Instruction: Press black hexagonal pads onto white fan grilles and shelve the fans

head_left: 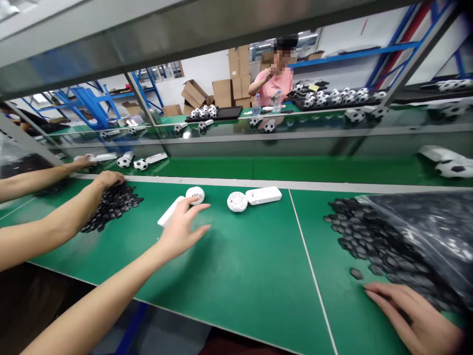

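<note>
My left hand (182,224) is open above the green table, thumb and fingers spread. It overlaps a white device (170,211) with a flat handle and a round, slotted head. To its right lies a second white handheld device (263,195), its round head full of holes. Over on the right, my right hand (416,315) rests low, thumb and fingertips pinched together; anything between them is too small to see. Just beyond those fingertips is a single black hexagonal piece (356,273), beside a heap of similar black pieces (373,241).
A clear plastic bag (436,227) lies over the right heap. At left, a co-worker's hand (111,178) touches another black heap (111,207); their other hand (83,161) reaches the belt (221,167). Football-patterned devices (141,164) lie there. Someone in pink (279,91) sits opposite.
</note>
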`<state>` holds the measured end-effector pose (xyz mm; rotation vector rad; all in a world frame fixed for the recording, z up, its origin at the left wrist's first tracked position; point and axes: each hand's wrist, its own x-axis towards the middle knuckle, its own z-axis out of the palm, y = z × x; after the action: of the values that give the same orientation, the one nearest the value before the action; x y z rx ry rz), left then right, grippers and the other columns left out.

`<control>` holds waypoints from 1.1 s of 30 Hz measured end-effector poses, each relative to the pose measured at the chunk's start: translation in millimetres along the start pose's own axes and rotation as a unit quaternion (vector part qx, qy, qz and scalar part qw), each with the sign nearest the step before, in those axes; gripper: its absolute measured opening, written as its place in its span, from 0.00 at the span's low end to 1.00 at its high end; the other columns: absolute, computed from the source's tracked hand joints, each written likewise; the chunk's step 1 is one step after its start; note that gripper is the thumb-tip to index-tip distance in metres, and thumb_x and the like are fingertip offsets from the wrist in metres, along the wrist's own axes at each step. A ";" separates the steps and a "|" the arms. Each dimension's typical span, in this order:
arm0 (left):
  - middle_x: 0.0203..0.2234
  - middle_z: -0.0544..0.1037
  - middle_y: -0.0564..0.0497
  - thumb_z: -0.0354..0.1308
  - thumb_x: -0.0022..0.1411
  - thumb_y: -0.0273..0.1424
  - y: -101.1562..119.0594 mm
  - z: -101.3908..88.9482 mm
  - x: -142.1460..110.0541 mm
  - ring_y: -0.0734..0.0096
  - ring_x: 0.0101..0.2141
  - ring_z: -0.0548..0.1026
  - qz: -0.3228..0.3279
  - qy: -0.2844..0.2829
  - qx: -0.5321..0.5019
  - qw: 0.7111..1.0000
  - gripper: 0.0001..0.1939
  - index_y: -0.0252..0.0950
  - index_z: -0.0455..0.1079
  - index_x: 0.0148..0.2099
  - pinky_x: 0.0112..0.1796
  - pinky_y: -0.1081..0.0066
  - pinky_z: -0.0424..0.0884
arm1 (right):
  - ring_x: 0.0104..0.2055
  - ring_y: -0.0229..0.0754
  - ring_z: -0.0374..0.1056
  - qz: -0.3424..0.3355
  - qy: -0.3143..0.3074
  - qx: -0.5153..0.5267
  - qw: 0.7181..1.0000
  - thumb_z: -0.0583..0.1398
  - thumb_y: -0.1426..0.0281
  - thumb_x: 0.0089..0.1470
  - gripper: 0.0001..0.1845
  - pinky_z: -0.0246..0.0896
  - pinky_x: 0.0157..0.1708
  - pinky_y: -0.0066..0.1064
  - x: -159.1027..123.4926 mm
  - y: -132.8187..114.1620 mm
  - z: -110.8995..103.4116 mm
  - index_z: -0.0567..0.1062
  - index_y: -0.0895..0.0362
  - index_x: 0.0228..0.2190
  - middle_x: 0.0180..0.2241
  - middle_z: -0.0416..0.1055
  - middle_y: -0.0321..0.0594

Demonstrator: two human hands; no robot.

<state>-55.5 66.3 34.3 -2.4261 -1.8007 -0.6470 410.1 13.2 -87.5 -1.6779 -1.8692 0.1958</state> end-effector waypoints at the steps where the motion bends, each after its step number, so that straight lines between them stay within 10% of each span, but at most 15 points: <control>1: 0.54 0.59 0.44 0.57 0.56 0.34 11.9 7.1 18.9 0.57 0.54 0.58 0.019 -0.042 -0.021 0.999 0.24 0.42 0.61 0.55 0.53 0.57 0.60 | 0.37 0.49 0.71 0.006 -0.020 0.003 1.000 0.52 0.50 0.51 0.15 0.70 0.33 0.39 1.4 -0.4 -2.9 0.72 0.42 0.33 0.37 0.74 0.37; 7: 0.51 0.63 0.43 0.59 0.51 0.28 61.0 54.5 99.0 0.53 0.52 0.62 0.051 -0.211 -0.004 0.976 0.34 0.44 0.55 0.60 0.49 0.60 0.62 | 0.31 0.44 0.72 0.056 -0.102 0.076 0.990 0.54 0.50 0.49 0.20 0.69 0.31 0.31 5.8 -15.1 -26.4 0.73 0.49 0.36 0.37 0.74 0.39; 12: 0.41 0.66 0.46 0.50 0.53 0.54 115.3 55.5 71.7 0.58 0.37 0.72 0.044 -0.262 -0.037 0.964 0.39 0.48 0.46 0.63 0.37 0.63 0.69 | 0.29 0.41 0.70 0.057 -0.113 0.147 0.981 0.54 0.52 0.52 0.22 0.68 0.29 0.29 -0.3 -23.1 -34.5 0.72 0.54 0.41 0.32 0.73 0.40; 16: 0.41 0.65 0.47 0.62 0.45 0.50 146.4 45.2 48.1 0.60 0.37 0.71 0.143 -0.345 -0.053 0.926 0.51 0.49 0.38 0.65 0.35 0.66 0.69 | 0.35 0.42 0.69 -0.006 -0.076 0.113 0.991 0.52 0.56 0.56 0.18 0.65 0.36 0.32 2.5 -31.4 -37.2 0.75 0.52 0.38 0.34 0.72 0.40; 22: 0.59 0.53 0.39 0.66 0.44 0.43 148.9 62.9 63.6 0.42 0.58 0.50 0.336 -0.208 0.015 0.919 0.27 0.37 0.69 0.45 0.54 0.46 0.50 | 0.35 0.43 0.67 -0.080 -0.029 0.064 0.994 0.51 0.57 0.57 0.18 0.63 0.36 0.34 12.7 -42.3 -34.3 0.77 0.53 0.34 0.31 0.68 0.41; 33: 0.63 0.47 0.46 0.52 0.47 0.22 209.9 106.7 115.9 0.56 0.62 0.42 0.407 -0.239 -0.040 0.880 0.41 0.38 0.44 0.63 0.56 0.43 0.42 | 0.42 0.46 0.68 -0.065 -0.075 0.043 0.994 0.51 0.65 0.56 0.14 0.64 0.44 0.38 15.8 -40.4 -35.4 0.75 0.55 0.36 0.40 0.72 0.44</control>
<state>197.6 134.3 21.3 -3.2060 -0.6251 -0.0290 394.2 10.6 -33.9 -1.5132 -2.0439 0.3528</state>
